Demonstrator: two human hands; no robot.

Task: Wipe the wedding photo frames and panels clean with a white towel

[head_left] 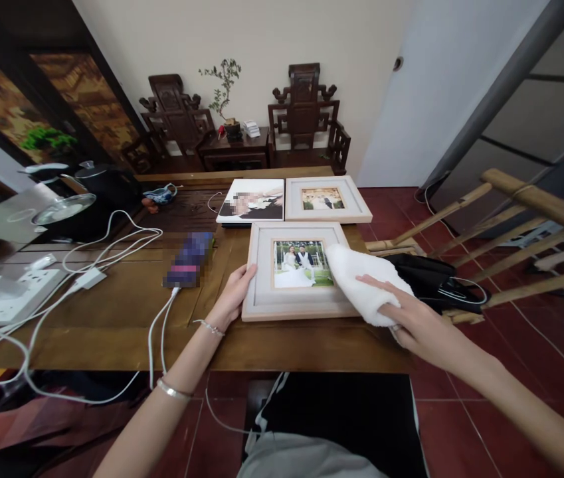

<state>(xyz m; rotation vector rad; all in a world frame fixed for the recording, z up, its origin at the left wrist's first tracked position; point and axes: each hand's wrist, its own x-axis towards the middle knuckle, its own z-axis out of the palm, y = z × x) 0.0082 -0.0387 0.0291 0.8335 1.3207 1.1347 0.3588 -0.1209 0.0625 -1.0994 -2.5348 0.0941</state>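
Note:
In front of me a picture frame (262,302) with a pale wooden border lies on the brown table (127,338). Its small centre photo shows two people on a lawn. My left hand (238,292) grips the left edge of this frame, fingers closed about its side. A white cloth (369,279) is bunched in my right hand (411,318) and rests against the frame's right part, covering its right border. Behind it lie a second pale frame (356,199) and a white-edged photo panel (256,192), side by side; neither hand touches them.
Left of the frame a phone (189,259) lies plugged into a white cable. Farther left are a power strip (22,299), tangled cables, a glass-lidded pot (65,209) and a black kettle (105,189). A wooden chair (535,206) with a black bag (426,275) stands right.

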